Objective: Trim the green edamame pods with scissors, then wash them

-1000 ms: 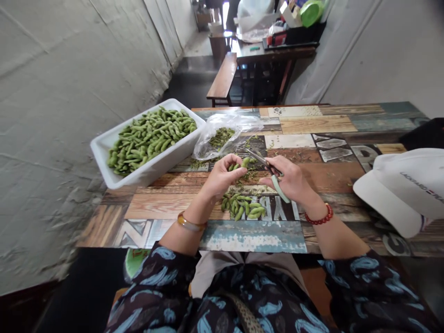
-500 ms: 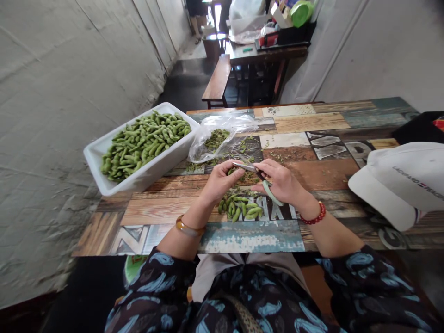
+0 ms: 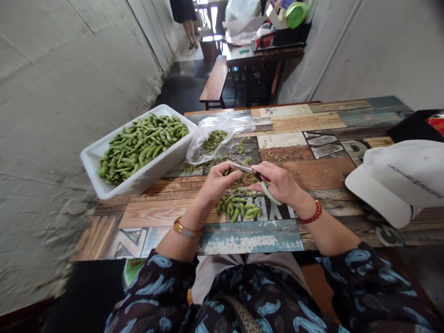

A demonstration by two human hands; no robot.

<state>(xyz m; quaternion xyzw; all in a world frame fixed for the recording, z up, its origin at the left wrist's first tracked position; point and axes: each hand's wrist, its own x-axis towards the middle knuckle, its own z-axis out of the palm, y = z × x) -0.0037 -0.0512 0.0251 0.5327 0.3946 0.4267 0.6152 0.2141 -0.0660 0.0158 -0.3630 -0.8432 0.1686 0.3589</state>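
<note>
My right hand [image 3: 277, 181] is closed round a pair of scissors [image 3: 270, 192] with pale green handles. The blades point left and reach the fingertips of my left hand [image 3: 222, 179]. That hand is pinched on a green soybean pod [image 3: 227, 173], which is mostly hidden by the fingers. Just below my hands lies a small pile of soybean pods [image 3: 238, 208] on the table. Beyond my left hand a clear plastic bag [image 3: 239, 124] lies open with green trimmings [image 3: 215, 140] in it. More scraps are scattered beside the bag.
A white tub [image 3: 138, 185] heaped with soybean pods stands at the left of the patterned table [image 3: 149, 210]. At the right edge lies a white cap [image 3: 398, 180]. Farther off are a wooden bench [image 3: 215, 81], a cluttered second table [image 3: 263, 54] and a person's legs [image 3: 190, 33].
The view has shifted slightly, and more of the person at the back shows. My hands keep nearly the same pose, with the scissor blades still at my left fingertips.
</note>
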